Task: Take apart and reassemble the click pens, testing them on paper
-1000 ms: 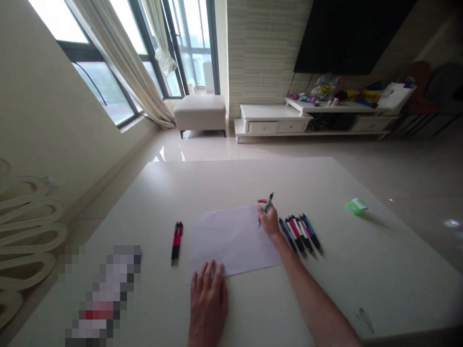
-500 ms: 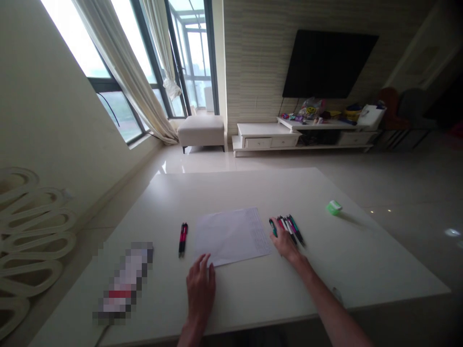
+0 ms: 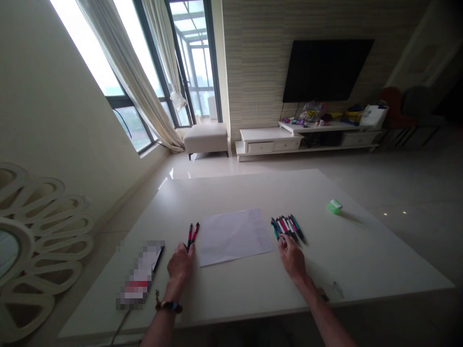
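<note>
My left hand [image 3: 181,262] is closed around the lower ends of two red-and-black pens [image 3: 193,233], whose upper ends stick out above the fingers, slightly spread apart. On the right, a row of several pens [image 3: 291,229] in white, purple, red and green lies side by side. My right hand [image 3: 292,258] pinches at the lower end of the green pen [image 3: 274,227] on the row's left side; the fingertips partly hide what they touch. Between both hands a white sheet of paper [image 3: 231,238] lies flat, with faint print along its right side.
A blurred-out phone-like device [image 3: 141,277] with a cable lies at the table's left. A small green-and-white box [image 3: 334,206] sits at the right on the white table [image 3: 246,190]. A clear small object [image 3: 337,288] lies near the front edge.
My left hand has moved left from the paper's lower corner to the red pens, which now splay. My right hand has drawn down toward the lower ends, and the green pen lies closer to the row.
</note>
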A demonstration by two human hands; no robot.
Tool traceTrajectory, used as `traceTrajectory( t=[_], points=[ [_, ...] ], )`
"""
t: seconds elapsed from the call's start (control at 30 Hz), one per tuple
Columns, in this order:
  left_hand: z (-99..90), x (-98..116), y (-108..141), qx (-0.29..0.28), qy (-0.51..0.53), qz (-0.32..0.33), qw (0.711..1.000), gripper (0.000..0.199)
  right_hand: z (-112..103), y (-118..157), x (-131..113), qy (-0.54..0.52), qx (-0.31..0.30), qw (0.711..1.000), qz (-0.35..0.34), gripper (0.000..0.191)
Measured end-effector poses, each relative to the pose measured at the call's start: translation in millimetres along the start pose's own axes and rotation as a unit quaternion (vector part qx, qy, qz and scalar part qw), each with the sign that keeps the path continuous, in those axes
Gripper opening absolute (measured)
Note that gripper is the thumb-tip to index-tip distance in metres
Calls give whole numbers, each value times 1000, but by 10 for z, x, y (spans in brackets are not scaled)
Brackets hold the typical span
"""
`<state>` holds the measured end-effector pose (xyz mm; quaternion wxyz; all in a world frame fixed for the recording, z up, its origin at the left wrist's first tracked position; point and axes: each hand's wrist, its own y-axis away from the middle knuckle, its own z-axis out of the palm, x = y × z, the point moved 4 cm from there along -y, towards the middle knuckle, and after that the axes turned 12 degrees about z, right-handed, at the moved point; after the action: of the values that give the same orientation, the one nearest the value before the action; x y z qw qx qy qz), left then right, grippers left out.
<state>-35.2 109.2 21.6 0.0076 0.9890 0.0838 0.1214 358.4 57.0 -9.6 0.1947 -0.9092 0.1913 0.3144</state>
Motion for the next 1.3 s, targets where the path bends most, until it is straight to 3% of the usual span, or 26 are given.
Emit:
traceTrajectory(
  t=[0.17, 0.27, 0.5, 0.63, 0.7, 0.73, 0.83, 0.9, 0.97, 1.03, 1.1, 1.17, 1.23, 1.3],
  points=[
    [52, 56, 109, 5, -11, 33, 999, 33, -39, 442, 145, -80, -19, 996, 30, 31],
    [55, 92, 136, 12, -16, 46, 999, 31, -39, 453, 166, -91, -36, 994, 40, 30],
    [19, 17, 33, -29, 14, 14, 999, 27, -16, 378, 197, -111, -37, 992, 49, 30],
    [-12, 3, 80, 19, 101, -10, 995, 30, -51, 402, 158, -130, -41, 989, 51, 32],
    [42, 118, 204, 58, 243, -3, 968, 34, -64, 448, 38, -156, -56, 985, 56, 35],
    [107, 232, 295, 57, 330, 22, 942, 38, -58, 489, -60, -176, -73, 980, 56, 37],
    [415, 684, 675, -30, 533, 48, 844, 52, 32, 679, -488, -259, -180, 948, 42, 45],
    [606, 989, 942, -86, 593, 53, 799, 53, 124, 821, -780, -307, -255, 916, 37, 46],
    [715, 1206, 1140, -119, 608, 68, 782, 54, 208, 912, -968, -339, -297, 891, 50, 48],
    [727, 1297, 1241, -136, 580, 101, 797, 54, 259, 928, -1015, -350, -307, 882, 72, 49],
    [621, 1238, 1239, -73, 502, 137, 851, 49, 248, 881, -957, -330, -294, 893, 83, 47],
    [414, 1107, 1197, 78, 375, 178, 906, 42, 187, 809, -867, -289, -281, 912, 72, 44],
    [238, 1048, 1185, 202, 236, 254, 916, 36, 133, 758, -810, -254, -304, 917, 41, 40],
    [211, 1086, 1179, 211, 135, 353, 901, 30, 130, 745, -793, -254, -353, 900, 17, 37]
  ],
)
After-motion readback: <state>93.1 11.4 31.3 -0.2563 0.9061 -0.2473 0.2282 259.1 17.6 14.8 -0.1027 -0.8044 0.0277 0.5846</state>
